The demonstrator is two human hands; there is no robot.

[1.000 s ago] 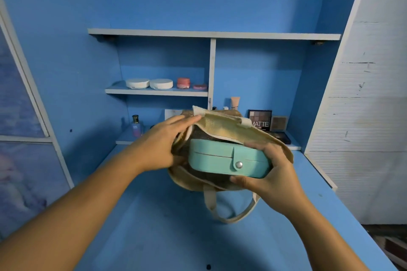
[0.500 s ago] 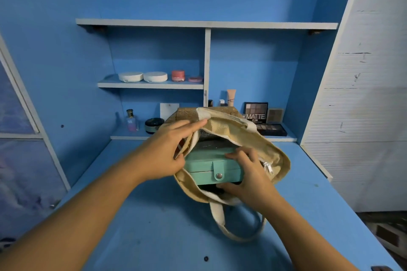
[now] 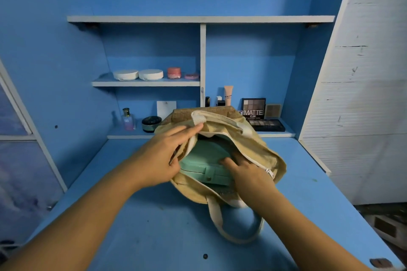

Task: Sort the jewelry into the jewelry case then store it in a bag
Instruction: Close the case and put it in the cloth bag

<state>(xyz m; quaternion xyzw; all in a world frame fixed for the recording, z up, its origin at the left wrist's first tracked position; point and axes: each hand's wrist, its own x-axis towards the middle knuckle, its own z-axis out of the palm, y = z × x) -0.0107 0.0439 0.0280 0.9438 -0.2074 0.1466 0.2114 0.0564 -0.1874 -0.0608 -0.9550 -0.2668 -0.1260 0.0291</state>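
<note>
A tan woven bag (image 3: 253, 145) with cream handles lies on the blue table (image 3: 154, 237), its mouth facing me. The mint-green jewelry case (image 3: 198, 160), closed with a snap tab, sits mostly inside that mouth. My left hand (image 3: 163, 158) pinches the bag's left rim and holds the opening apart. My right hand (image 3: 244, 171) reaches into the bag with its fingers curled over the case's right end; its fingertips are partly hidden by the upper flap. One handle loop (image 3: 214, 215) trails toward me on the table.
Behind the bag a low ledge carries a perfume bottle (image 3: 127, 120), a dark round jar (image 3: 150, 123), a MATTE palette (image 3: 253, 108) and an open palette (image 3: 267, 125). White compacts (image 3: 137, 74) sit on the shelf above. A white slatted panel (image 3: 363, 116) bounds the right.
The case has gone from outside the bag's mouth to mostly inside it, carried by my right hand. The bag has settled lower on the table while my left hand kept the rim open.
</note>
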